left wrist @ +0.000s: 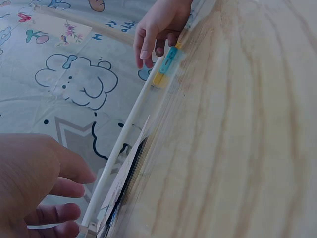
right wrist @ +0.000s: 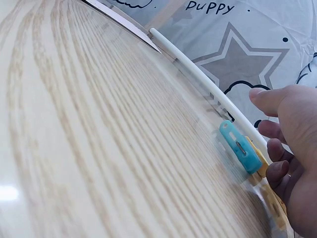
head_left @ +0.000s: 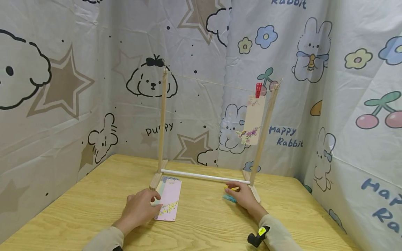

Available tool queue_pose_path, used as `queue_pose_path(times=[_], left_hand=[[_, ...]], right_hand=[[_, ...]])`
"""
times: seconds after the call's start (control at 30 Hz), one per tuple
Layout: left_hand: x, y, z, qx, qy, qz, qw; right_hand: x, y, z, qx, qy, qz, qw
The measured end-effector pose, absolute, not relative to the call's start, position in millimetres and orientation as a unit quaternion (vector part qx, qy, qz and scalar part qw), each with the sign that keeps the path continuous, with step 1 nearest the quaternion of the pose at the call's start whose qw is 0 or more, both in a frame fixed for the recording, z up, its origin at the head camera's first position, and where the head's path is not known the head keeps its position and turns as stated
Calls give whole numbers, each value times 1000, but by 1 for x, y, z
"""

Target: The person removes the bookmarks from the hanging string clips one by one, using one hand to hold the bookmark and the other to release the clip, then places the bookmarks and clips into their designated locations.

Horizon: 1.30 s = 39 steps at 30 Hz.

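A pink bookmark-like card [head_left: 172,195] with yellow flowers lies on the table, on top of other cards whose greenish and dark patterned edges show. My left hand [head_left: 140,208] hovers at its left side, fingers spread and thumb apart; the left wrist view shows a gap between them and the stack. Across the table, my right hand [head_left: 244,196] is over a blue clothespin [right wrist: 240,147] and yellow clothespins [right wrist: 271,204]. Its fingers are loosely bent beside them, with the thumb away. Whether a fingertip touches a yellow clothespin is hard to tell.
A wooden frame has a left post [head_left: 162,122], a right post [head_left: 264,136] and a white bottom rod [head_left: 204,176]. From its string [head_left: 210,82], a red clothespin [head_left: 258,90] holds a cream card [head_left: 253,120] near the right post. Printed curtains [head_left: 194,104] surround the wooden table [head_left: 201,226].
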State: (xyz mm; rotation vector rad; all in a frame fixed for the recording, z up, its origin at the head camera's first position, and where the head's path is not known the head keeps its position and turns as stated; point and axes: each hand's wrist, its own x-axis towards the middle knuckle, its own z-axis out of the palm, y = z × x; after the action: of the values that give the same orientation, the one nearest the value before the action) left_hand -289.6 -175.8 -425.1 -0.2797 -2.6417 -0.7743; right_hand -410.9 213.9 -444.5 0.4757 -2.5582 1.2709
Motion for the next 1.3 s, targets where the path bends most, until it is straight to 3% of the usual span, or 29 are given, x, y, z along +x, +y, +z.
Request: queue_pose_path(times=[1.3], left_hand=[[-291,-175,-426,-99,-941,-266,182]], right_hand=[[-411,213,-445,154,-865,458,134]])
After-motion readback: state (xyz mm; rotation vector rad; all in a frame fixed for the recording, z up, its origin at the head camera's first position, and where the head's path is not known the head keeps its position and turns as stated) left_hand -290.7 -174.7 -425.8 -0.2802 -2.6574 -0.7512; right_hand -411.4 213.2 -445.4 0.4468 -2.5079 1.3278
